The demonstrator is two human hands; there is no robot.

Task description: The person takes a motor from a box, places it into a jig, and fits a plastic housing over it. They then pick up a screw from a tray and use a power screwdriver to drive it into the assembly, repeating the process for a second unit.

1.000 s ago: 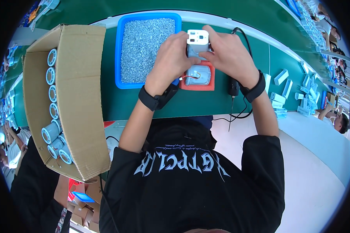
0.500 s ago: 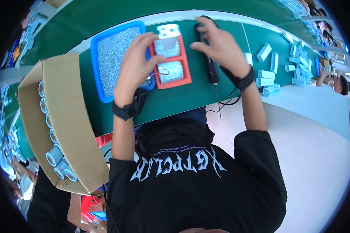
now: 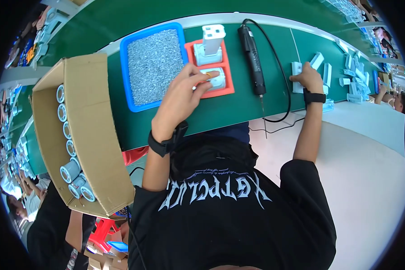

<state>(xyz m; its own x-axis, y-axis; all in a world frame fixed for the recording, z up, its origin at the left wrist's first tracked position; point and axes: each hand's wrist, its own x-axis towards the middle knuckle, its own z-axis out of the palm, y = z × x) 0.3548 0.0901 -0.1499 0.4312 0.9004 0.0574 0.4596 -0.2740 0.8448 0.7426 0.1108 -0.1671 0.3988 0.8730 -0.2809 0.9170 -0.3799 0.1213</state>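
Observation:
My left hand [image 3: 181, 92] reaches over the near pocket of an orange-red two-pocket tray [image 3: 229, 85]. Its thumb and fingers close around a thin wire lead with a small white connector [image 3: 194, 88], beside a pale-blue cylindrical part [image 3: 218, 81] lying in that pocket. In the far pocket rests a similar cylinder [image 3: 202, 56], with a white rectangular housing [image 3: 212, 42] upright on it. To the right, my right hand [image 3: 311, 78] has its thumb and fingers closed on a pale-blue rectangular housing [image 3: 297, 85] on the table; the hand partly covers it.
A blue tray [image 3: 129, 85] of small silvery screws stands left of the orange-red tray. A black electric screwdriver [image 3: 253, 58] with a cable lies between my hands. Several pale-blue housings [image 3: 355, 72] lie far right. At left, a cardboard box [image 3: 87, 135] holds several cylindrical parts.
My right hand has moved right, from over the screwdriver to the housings. My left hand has closed at the near cylinder's wire. The white housing now stands clearly upright in the far pocket.

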